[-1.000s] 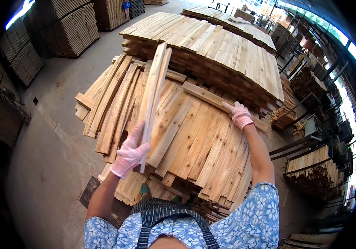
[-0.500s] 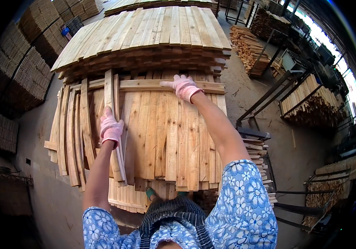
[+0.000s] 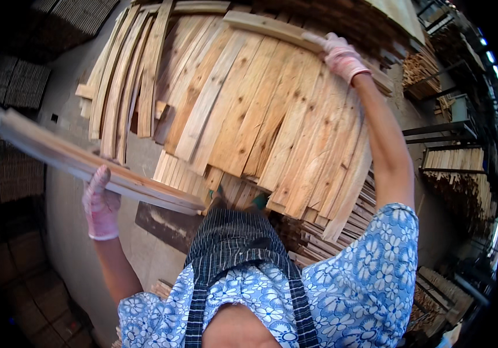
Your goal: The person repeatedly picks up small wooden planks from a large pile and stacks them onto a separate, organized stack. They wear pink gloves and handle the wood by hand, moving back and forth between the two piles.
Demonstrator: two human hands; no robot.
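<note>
My left hand point(image 3: 101, 203), in a pink-and-white knit glove, is closed around a pair of long wooden boards point(image 3: 63, 148). It holds them out to the left, off the stack's near-left side, slightly blurred by motion. At the far edge, my gloved right hand point(image 3: 341, 56) lies over a wooden batten point(image 3: 272, 28) placed crosswise, its fingers bent over the batten and one pointing along it. Beneath is a layer of side-by-side boards point(image 3: 260, 104) with uneven near ends. Several loose boards point(image 3: 124, 72) lie lengthwise on the stack's left part.
A taller board stack point(image 3: 402, 17) rises beyond my right hand. To the right stand black metal frames point(image 3: 440, 130) and more timber piles point(image 3: 455, 159). Dark stacks point(image 3: 22, 81) line the left, across the concrete floor point(image 3: 66, 139). My feet are on boards point(image 3: 240, 197) below the stack's near edge.
My left hand has lifted the boards off the layer and swung them out to the left. My right hand stays on the batten. The view has turned and tilted downward.
</note>
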